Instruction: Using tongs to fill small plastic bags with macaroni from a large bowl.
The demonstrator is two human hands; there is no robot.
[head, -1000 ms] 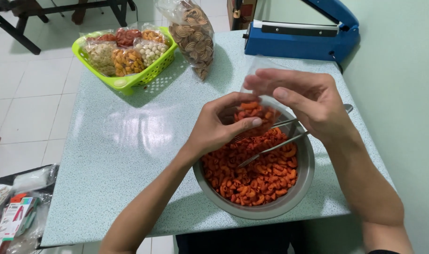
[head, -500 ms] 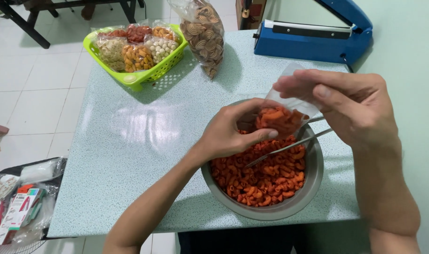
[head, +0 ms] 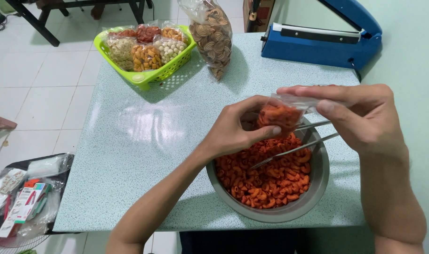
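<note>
I see my left hand (head: 240,129) cupping the underside of a small clear plastic bag (head: 282,113) partly filled with orange-red curled snack pieces, thumb pressed against its lower edge. My right hand (head: 360,117) pinches the bag's open top between thumb and fingers. The bag hangs just above the round steel bowl (head: 313,197), which holds more of the same orange-red pieces and a pair of metal tongs (head: 294,149) leaning on its rim. The bowl sits at the near edge of the speckled pale-green counter (head: 144,141). Farther off stand a lime-green plastic basket (head: 144,77) of packed snacks, a tall clear bag of brown spiral crackers (head: 214,35) and a blue heat sealer (head: 322,44).
</note>
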